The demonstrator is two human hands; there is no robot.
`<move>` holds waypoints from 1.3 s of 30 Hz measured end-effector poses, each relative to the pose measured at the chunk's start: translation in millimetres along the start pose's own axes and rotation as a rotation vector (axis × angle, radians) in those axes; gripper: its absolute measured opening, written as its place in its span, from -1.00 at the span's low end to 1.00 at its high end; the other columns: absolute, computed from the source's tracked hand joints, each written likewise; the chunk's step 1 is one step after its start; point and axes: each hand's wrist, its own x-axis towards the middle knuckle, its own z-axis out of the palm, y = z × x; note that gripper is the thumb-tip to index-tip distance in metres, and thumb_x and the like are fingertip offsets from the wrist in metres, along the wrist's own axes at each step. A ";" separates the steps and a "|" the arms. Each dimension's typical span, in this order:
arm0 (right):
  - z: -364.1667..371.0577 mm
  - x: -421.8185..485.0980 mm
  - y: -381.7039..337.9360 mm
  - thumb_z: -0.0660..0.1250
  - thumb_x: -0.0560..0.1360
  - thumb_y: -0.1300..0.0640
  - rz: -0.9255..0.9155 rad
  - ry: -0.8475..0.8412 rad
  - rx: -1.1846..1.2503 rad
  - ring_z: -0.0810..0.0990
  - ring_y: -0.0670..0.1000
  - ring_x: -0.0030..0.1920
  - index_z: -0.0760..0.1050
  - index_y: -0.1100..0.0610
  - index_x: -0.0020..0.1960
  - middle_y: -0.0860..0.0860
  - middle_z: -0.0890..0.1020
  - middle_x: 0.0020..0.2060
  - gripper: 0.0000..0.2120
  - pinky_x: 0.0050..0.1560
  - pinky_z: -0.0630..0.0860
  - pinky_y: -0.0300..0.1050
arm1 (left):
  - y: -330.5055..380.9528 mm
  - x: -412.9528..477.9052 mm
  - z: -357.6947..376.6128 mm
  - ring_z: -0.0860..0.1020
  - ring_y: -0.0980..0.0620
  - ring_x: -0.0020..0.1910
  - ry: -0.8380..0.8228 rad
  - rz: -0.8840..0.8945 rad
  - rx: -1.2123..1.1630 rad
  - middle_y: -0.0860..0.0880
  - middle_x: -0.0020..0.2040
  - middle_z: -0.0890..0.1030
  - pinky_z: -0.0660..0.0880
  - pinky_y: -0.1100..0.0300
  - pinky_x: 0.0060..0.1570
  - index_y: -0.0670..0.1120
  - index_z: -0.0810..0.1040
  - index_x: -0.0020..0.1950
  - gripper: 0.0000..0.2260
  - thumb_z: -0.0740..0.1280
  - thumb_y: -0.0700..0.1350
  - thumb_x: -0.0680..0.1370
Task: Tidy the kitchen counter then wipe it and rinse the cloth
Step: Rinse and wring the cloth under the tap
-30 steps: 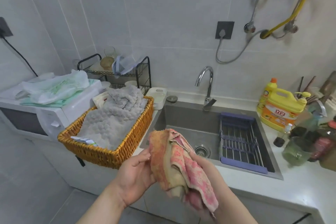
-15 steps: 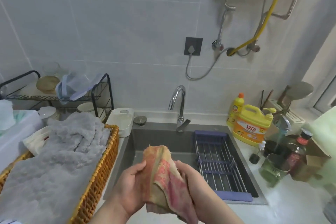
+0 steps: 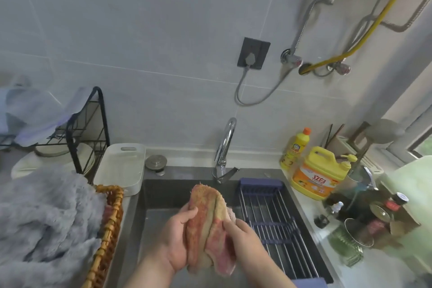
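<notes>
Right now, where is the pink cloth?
Head view, lower centre: left hand and right hand hold the pink cloth over the sink, left of the blue rack.

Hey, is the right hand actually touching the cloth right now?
Touching. The head view shows the right hand gripping the pink side of the cloth over the sink, with the left hand gripping its other side.
</notes>
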 end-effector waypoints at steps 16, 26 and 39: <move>-60.3 122.9 -48.9 0.25 0.56 -0.01 -0.159 0.091 -0.420 0.49 0.04 0.27 0.34 0.09 0.45 0.02 0.52 0.29 -0.51 0.30 0.40 -0.02 | 34.4 55.4 -14.1 0.59 -0.26 -0.04 0.113 0.024 0.098 -0.27 -0.01 0.64 0.50 -0.20 0.03 -0.08 0.54 0.24 -0.65 0.29 -0.21 0.46; -72.7 189.9 -61.8 0.15 0.58 0.13 -0.269 -0.008 -0.639 0.55 0.07 0.15 0.27 0.10 0.49 0.09 0.48 0.35 -0.53 0.06 0.46 -0.18 | 31.3 79.2 -3.6 0.57 -0.27 0.00 0.178 0.117 0.099 -0.27 0.06 0.62 0.49 -0.22 0.04 -0.05 0.50 0.26 -0.61 0.30 -0.20 0.43; -81.4 207.1 -47.5 0.15 0.56 0.13 -0.381 -0.045 -0.684 0.55 0.07 0.19 0.38 0.05 0.42 0.05 0.54 0.27 -0.57 0.14 0.48 -0.12 | 22.6 95.5 4.8 0.57 -0.26 -0.02 0.222 0.169 0.060 -0.25 0.04 0.62 0.49 -0.18 0.01 -0.05 0.51 0.27 -0.59 0.30 -0.21 0.42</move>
